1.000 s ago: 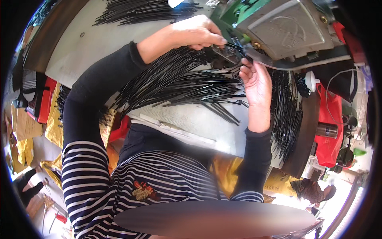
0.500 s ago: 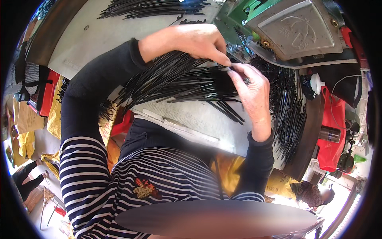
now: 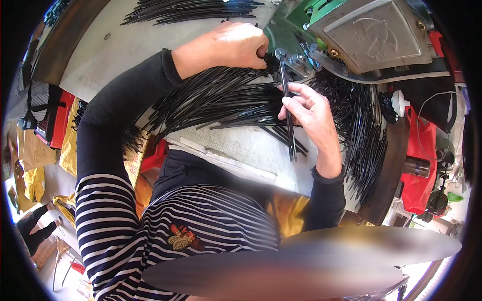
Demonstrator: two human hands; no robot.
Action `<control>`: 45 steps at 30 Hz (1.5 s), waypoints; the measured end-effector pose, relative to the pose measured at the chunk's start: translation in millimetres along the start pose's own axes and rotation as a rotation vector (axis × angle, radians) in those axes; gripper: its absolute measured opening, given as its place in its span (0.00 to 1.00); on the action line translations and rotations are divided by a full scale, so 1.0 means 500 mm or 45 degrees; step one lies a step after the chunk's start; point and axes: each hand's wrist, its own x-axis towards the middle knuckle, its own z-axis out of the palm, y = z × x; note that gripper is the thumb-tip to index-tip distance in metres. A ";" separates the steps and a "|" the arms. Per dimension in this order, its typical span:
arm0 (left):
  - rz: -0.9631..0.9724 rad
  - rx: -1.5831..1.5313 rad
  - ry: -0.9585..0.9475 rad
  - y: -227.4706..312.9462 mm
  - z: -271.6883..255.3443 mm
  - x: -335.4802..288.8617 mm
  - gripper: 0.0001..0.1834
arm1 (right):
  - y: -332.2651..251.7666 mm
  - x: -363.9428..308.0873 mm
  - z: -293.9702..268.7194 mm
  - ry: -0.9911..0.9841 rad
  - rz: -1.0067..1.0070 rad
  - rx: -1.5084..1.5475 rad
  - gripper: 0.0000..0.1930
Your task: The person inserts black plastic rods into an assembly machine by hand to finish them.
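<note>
My right hand [image 3: 315, 113] pinches a slim black rod [image 3: 290, 131] between thumb and fingers. The rod runs from the machine's front towards me, its far end beside a small metal fitting [image 3: 298, 62]. My left hand [image 3: 236, 46] is at the far end of a large heap of black rods [image 3: 216, 95], fingers curled downward. Whatever those fingers hold is hidden. Beneath my right hand, the heap's rods lie on a pale metal tabletop [image 3: 241, 150].
A green machine [image 3: 286, 30] with a grey embossed cover [image 3: 374, 40] stands at the far right. More black rods [image 3: 361, 150] spread along the right edge, and another bundle [image 3: 191, 11] lies at the back. A red bag [image 3: 419, 185] hangs at the right.
My hands, together before, are now apart. The left has moved back and left; the right has come slightly nearer me, and a rod now shows lengthwise in its fingers.
</note>
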 end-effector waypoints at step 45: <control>-0.235 -1.529 0.013 0.035 0.015 0.009 0.16 | 0.009 0.005 0.012 0.053 -0.050 0.320 0.17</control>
